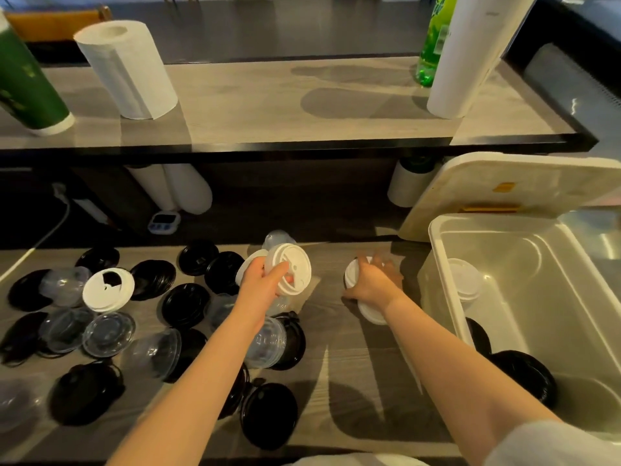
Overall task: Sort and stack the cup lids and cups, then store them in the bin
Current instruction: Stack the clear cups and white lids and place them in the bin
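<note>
My left hand (260, 284) holds a white cup lid (292, 269) tilted up above the counter. To its right, my right hand (373, 284) presses down on a short stack of white lids (371, 312) lying on the counter. Black lids (184, 304), clear dome lids (107, 332) and another white lid (107, 290) lie scattered across the left half of the counter. The translucent bin (440, 250) stands at the right, with a stack of white lids (465, 280) and a stack of black lids (524, 375) inside.
The bin's white cover (497, 193) leans behind the bin. A raised shelf (302, 105) runs across the back with paper towel rolls (127, 68), a green cup sleeve (27, 85) and a green bottle (433, 45). A small timer (164, 222) sits below it.
</note>
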